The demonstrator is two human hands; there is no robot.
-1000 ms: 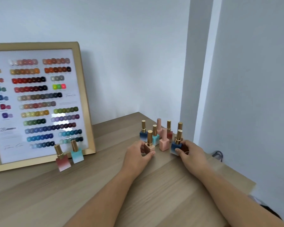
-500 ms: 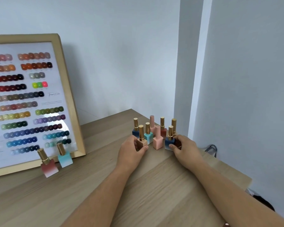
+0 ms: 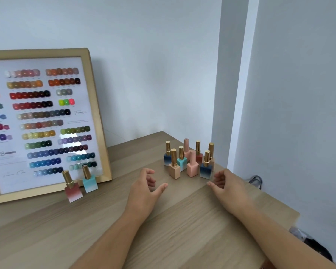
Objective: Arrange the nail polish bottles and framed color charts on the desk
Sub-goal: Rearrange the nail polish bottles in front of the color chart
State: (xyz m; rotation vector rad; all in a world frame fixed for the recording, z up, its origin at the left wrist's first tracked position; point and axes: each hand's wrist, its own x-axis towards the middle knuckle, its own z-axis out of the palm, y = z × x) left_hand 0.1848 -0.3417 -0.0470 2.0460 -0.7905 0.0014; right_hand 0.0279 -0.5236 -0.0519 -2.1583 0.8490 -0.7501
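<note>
The chart (image 3: 45, 121) runs off the left edge, its small print too blurred to read (likewise its signature). Front bottles (image 3: 190, 162) partly hide the rear ones.

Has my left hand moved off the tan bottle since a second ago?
Yes. The left hand has pulled back toward the body and opened; the tan bottle now stands untouched in the cluster on the desk, with bare wood between them.
</note>
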